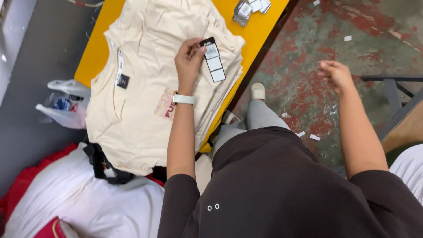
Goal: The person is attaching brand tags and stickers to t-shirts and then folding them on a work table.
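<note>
My left hand point(188, 58) pinches a long paper hang tag point(213, 60), black at the top and white below, over a stack of folded cream T-shirts point(141, 101) on a yellow table point(94, 48). A white watch band sits on that wrist. The top shirt shows a small black neck label point(123, 81) and a pink print near my forearm. My right hand point(337, 75) hovers off to the right above the floor, fingers loosely curled, with nothing visible in it.
A pile of spare tags point(251, 9) lies at the table's far edge. A plastic bag point(66, 105) sits left of the table, white and red cloth point(79, 194) below it. The stained red-green floor point(317, 39) carries paper scraps. A metal frame point(392, 92) stands right.
</note>
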